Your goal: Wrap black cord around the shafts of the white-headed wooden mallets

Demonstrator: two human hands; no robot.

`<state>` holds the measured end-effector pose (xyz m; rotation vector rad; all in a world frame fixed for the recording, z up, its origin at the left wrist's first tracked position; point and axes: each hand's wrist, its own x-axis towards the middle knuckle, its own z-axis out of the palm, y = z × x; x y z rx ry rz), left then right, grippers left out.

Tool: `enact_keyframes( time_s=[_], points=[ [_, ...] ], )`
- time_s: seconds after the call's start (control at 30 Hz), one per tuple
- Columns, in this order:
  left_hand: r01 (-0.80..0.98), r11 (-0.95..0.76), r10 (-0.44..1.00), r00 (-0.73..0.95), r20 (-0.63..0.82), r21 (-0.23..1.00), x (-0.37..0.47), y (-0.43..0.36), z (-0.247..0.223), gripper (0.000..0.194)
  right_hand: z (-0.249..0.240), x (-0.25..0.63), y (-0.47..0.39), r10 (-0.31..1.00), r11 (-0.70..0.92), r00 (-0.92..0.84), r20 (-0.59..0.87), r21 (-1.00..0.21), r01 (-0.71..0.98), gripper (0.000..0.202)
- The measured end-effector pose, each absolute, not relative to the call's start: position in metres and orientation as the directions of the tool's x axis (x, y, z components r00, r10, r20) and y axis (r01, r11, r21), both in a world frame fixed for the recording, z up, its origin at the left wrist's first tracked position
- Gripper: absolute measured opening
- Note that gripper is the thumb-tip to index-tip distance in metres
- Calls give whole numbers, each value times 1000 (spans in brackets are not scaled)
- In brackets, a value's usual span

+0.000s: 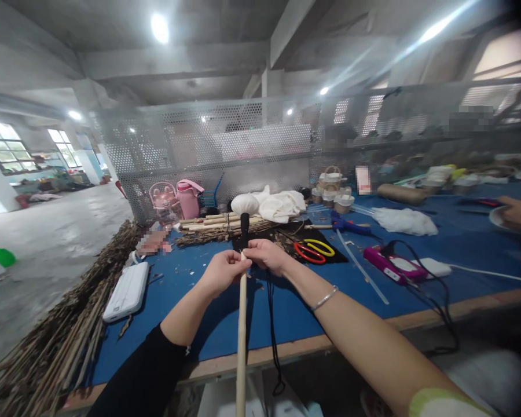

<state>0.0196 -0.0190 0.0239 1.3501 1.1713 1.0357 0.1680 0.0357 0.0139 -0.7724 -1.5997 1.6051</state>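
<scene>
A pale wooden stick (pixel 242 336) runs from the bottom edge up to the middle of the view. Its upper end is pinched by my left hand (pixel 223 269), from the left side. At the same end, my right hand (pixel 264 255) has its fingers closed; what lies between them is too small to make out. Just beyond my fingers stands a black handle (pixel 245 226) topped by a round white cloth head (pixel 245 204). Behind it lie a bundle of pale sticks (pixel 208 223) and a crumpled white cloth (pixel 282 204).
Red and yellow scissors (pixel 315 250), a blue glue gun (pixel 349 225) and a purple device (pixel 393 265) lie to the right. A white power bank (pixel 127 291) and dry stalks (pixel 82 313) are left. Another person's hand (pixel 518 211) shows at far right.
</scene>
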Motion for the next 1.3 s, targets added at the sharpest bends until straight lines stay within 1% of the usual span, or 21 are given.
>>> enact_keyframes(
  time_s=[0.07,0.2,0.3,0.37,0.43,0.53,0.57,0.63,0.7,0.8,0.87,1.0,1.1,1.17,1.23,1.3],
  points=[
    [39,26,982,187,-33,999,19,-18,25,41,14,170,37,813,-8,-579,66,-992,-124,29],
    [-89,74,944,327,-41,993,16,-17,23,39,15,175,37,770,-100,-636,39,-979,-180,31],
    [-142,111,918,393,-47,984,16,-18,22,37,15,176,37,741,-110,-670,46,-976,-189,31],
    [-114,128,916,395,-74,985,17,-20,23,38,13,175,38,746,-76,-662,65,-980,-183,29],
    [1,82,943,324,-78,997,17,-21,24,39,11,174,40,773,-31,-630,73,-988,-152,27],
    [199,-29,987,160,-4,980,16,-19,22,40,11,172,40,802,20,-593,65,-996,-82,24],
    [233,-48,991,129,18,971,16,-18,21,40,11,172,39,807,29,-587,62,-997,-66,24],
    [256,-59,992,124,27,965,14,-16,20,40,12,171,38,814,38,-578,57,-998,-45,24],
    [241,-48,989,150,12,969,13,-15,20,41,12,169,37,825,38,-563,48,-999,-30,24],
    [157,13,983,181,-41,987,12,-15,21,42,11,168,36,825,25,-564,41,-999,-37,27],
    [97,52,978,198,-70,994,12,-14,20,43,10,168,37,810,4,-586,37,-998,-58,28],
    [37,82,968,234,-88,996,13,-13,18,44,10,172,38,759,-65,-651,13,-993,-96,30],
    [-29,113,949,298,-99,993,13,-14,19,42,11,174,38,727,-100,-687,10,-988,-121,31],
    [-76,146,932,345,-111,986,13,-16,22,41,11,174,37,735,-92,-678,26,-986,-137,30],
    [-81,182,918,371,-140,980,13,-18,24,40,10,172,36,761,-63,-648,40,-989,-134,30],
    [-5,171,933,322,-161,985,13,-18,24,39,9,170,37,781,-33,-623,41,-994,-107,30]
  ],
)
